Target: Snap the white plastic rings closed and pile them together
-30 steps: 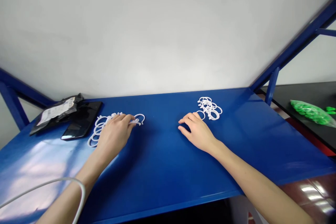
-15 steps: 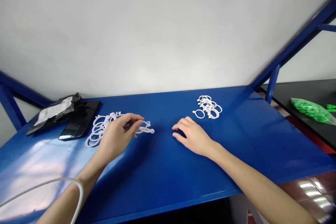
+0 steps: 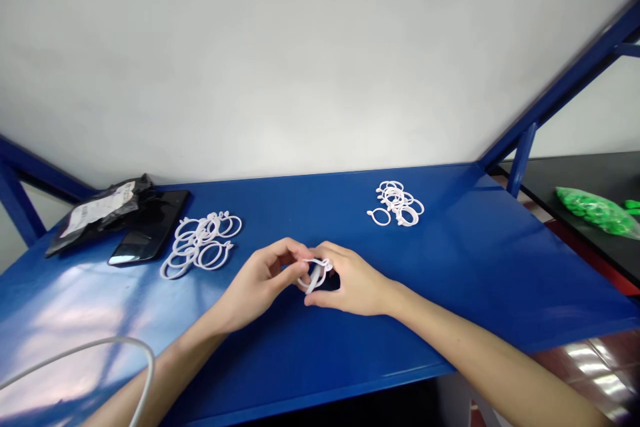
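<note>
Between my hands, just above the blue tabletop, are a few white plastic curtain rings [image 3: 320, 275] with small eyelets, overlapping so that I cannot tell how many. My left hand [image 3: 273, 273] pinches them from the left between thumb and fingers. Curled round them from the right is my right hand [image 3: 353, 280], its thumb at the lower edge and its fingers at the upper side, partly hidden behind the rings. To the left lies a pile of similar white rings [image 3: 203, 240]. A second cluster of rings [image 3: 397, 201] sits farther back on the right.
A black plastic parcel [image 3: 100, 210] with a white label rests by a dark phone-like slab [image 3: 145, 240] at the back left. A white cable [image 3: 100, 341] arcs across the lower left. Blue frame bars [image 3: 520, 160] and a bag of green pieces [image 3: 595, 211] are at right.
My left hand has carried the rings right, away from the left pile. My right hand has moved slightly left and down, and now closes round those rings.
</note>
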Available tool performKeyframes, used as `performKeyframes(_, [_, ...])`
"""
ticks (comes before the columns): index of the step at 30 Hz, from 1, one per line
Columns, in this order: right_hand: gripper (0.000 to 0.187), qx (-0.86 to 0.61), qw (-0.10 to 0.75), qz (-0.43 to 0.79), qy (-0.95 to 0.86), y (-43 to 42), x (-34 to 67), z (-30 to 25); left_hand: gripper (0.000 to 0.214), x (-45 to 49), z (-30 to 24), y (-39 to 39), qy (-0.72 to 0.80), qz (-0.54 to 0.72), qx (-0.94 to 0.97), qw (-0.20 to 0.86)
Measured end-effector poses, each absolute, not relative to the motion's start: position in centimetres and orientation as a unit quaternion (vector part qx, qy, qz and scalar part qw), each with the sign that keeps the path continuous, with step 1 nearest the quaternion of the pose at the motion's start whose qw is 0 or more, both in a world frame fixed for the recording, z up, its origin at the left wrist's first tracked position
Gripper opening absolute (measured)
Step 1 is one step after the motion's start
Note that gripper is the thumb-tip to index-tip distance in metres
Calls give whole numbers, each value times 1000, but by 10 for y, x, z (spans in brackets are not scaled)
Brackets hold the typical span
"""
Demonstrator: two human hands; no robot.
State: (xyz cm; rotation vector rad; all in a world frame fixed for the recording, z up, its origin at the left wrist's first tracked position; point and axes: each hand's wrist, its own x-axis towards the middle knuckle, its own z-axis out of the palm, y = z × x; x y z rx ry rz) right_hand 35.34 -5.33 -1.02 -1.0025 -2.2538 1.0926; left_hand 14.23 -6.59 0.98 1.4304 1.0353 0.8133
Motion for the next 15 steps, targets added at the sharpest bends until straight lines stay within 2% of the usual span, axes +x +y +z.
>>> performKeyframes(2, [27,-362,231,414,-803,-53,354,-10,22,145,6,-67,439,352,601,568])
performKeyframes(3, [24,-361,240,422,-796,-53,354,-11,22,144,4,-67,445,355,600,562])
performKeyframes(8, [42,-358,304,473,-745,-52,354,-17,17,136,-2,-62,501,359,638,463])
performKeyframes(15, [43,-353,315,545,-692,-51,354,-20,13,134,0,-67,488,331,733,339])
